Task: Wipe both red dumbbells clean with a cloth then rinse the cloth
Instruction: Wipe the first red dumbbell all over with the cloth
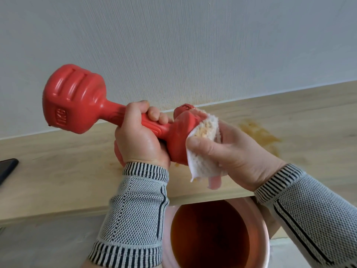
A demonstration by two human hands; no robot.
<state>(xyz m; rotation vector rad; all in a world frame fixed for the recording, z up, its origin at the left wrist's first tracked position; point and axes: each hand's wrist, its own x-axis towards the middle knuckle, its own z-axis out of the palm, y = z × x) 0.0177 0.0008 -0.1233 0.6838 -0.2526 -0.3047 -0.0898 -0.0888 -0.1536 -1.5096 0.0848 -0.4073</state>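
Note:
I hold a red dumbbell (pixel 77 101) marked 1KG above the wooden shelf. My left hand (pixel 139 136) is wrapped around its handle, so one head sticks out to the upper left. My right hand (pixel 228 149) presses a white cloth (pixel 204 151) against the other head. The cloth carries a yellow-orange stain where it meets the dumbbell. A small red part of a second dumbbell (pixel 186 107) peeks out behind the cloth by the wall.
A pink bucket (pixel 167 238) of brownish water stands below the shelf edge, under my hands. An orange-brown smear (pixel 260 136) marks the wooden shelf (pixel 58 171) at the right. A dark phone-like object (pixel 7 169) lies at the left edge. A white wall rises behind.

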